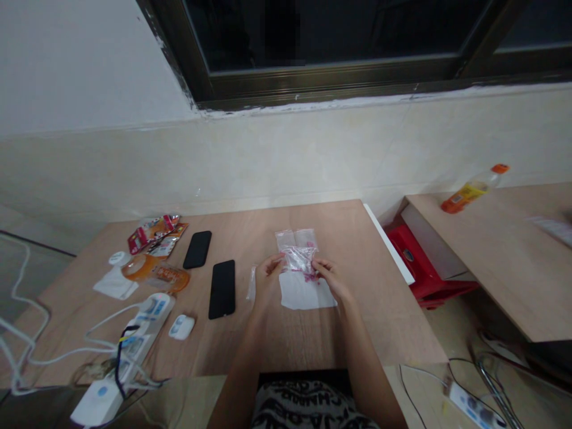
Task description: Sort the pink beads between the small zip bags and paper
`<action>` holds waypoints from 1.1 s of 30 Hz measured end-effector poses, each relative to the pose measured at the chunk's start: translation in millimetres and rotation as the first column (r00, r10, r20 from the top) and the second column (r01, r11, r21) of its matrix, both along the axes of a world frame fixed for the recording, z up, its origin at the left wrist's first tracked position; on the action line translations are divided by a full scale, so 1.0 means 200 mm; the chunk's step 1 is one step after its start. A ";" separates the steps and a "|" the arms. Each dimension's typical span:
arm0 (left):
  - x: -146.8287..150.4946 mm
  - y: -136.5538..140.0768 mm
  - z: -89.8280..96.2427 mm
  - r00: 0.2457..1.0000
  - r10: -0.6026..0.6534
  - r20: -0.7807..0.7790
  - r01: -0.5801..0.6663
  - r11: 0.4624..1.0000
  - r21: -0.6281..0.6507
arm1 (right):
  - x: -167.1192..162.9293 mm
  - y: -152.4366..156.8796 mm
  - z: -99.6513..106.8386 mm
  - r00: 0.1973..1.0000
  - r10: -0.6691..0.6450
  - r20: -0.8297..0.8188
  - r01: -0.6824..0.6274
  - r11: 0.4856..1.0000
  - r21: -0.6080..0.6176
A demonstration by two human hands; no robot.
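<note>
We sit at a wood-toned desk set against a pale wall, below a dark-framed window. Our left hand and right hand pinch opposite edges of a clear plastic bag, just above a white sheet near the desk's middle. To our left lie two black phones, a tipped orange bottle and a power strip; to our right, a red stool stands beside a second desk.
</note>
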State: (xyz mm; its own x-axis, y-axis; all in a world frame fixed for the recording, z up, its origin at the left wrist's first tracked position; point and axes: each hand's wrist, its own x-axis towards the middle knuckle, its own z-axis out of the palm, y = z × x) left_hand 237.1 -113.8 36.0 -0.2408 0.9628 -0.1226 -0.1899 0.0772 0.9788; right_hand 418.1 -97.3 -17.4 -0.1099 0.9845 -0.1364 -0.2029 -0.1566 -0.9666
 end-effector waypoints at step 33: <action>0.02 -0.05 0.01 0.613 -0.098 -0.784 0.344 0.926 0.153 | -0.01 -0.06 0.19 0.946 0.172 0.276 -0.229 0.955 0.189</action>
